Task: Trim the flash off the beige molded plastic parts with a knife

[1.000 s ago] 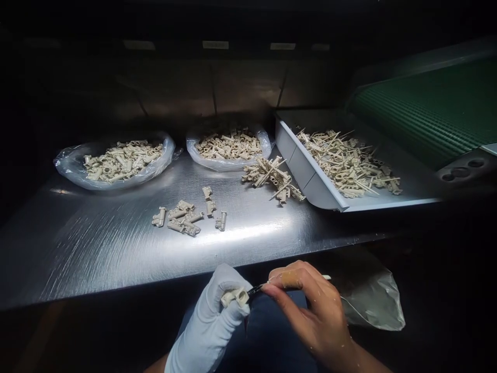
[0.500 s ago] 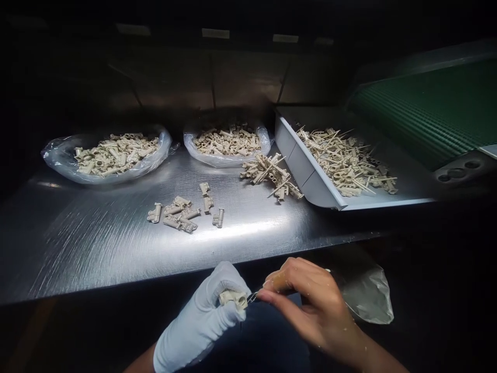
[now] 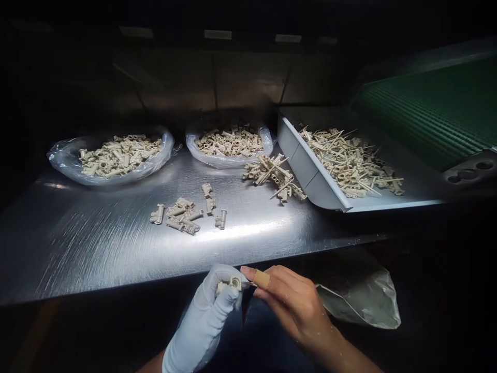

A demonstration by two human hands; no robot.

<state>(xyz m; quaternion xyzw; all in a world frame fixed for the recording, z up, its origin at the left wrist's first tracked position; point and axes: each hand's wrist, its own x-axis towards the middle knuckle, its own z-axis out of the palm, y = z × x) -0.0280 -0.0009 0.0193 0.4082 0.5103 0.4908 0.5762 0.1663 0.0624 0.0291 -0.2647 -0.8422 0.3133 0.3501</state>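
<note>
My left hand, in a white glove, is closed around a cream plastic fitting, its round open end facing up. My right hand is bare, with a tan bandage on a finger, and pinches a thin metal blade. The blade's tip is at the edge of the fitting; its handle is hidden by my fingers. Both hands are in front of the metal table. Several similar loose fittings lie on the tabletop beyond them.
Two clear plastic bags hold piles of fittings at the back. A heap of fittings with sprues sits against a grey tray of more. A green conveyor is at right, and a plastic bag hangs below the table edge.
My left hand has turned the fitting so its open end points more upward. My right hand has moved left, closer to the fitting, with the blade now against its edge.
</note>
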